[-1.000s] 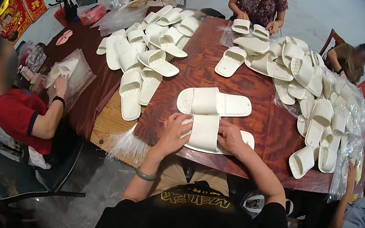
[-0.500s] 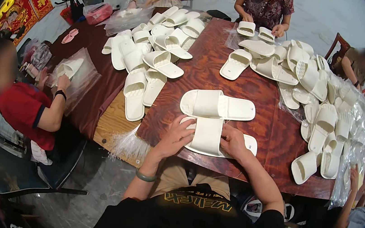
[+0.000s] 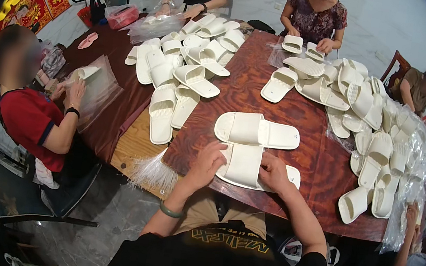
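Two cream-white slide slippers lie side by side on the red-brown wooden table in front of me, toes to the left. The nearer slipper (image 3: 245, 164) sits between my hands. My left hand (image 3: 208, 164) grips its toe end, fingers at the front opening of the strap. My right hand (image 3: 274, 173) is closed at the strap's rear edge, its fingertips partly hidden inside. Just beyond, the farther slipper (image 3: 248, 128) lies with neither hand on it.
Slipper piles stand at the far left (image 3: 198, 78) and right (image 3: 356, 92), with clear plastic bags (image 3: 415, 152) along the right edge. A bundle of clear strands (image 3: 152, 171) hangs at the table's left corner. Several people work around, one in a red shirt (image 3: 31, 118) on the left.
The whole view has shifted slightly, so the table appears lower. Both hands stay at the nearer slipper; the left fingers have bunched closer at its toe end.
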Demonstrator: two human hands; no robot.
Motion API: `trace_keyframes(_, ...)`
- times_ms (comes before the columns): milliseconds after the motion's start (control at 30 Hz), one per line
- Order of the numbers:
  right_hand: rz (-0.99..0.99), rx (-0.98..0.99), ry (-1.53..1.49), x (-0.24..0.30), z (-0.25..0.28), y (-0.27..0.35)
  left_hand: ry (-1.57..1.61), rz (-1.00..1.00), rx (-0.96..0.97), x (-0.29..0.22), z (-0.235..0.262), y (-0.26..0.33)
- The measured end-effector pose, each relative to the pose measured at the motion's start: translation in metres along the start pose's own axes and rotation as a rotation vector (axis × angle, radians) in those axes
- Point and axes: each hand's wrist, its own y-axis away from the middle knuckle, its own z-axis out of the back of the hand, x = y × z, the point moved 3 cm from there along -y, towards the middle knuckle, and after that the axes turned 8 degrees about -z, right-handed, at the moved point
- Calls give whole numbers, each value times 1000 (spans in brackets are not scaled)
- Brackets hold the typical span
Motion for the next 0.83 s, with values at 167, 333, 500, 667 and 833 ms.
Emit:
trace_keyframes(167,-41,144,132,8,50,8,47,462,-157,-2,49,-17)
trace_keyframes(333,2,90,379,31,85,3,92,237,-196,11,68,-59)
trace_keyframes(500,123,-37,768,31,78,-6,42,231,-135,34,60,-87)
trace_keyframes(667,82,-75,862,18,69,-13,773,538,141,24,55,-94)
trace_keyframes(833,-102,-129,794,7,69,-20,960,444,140,28,53,-94)
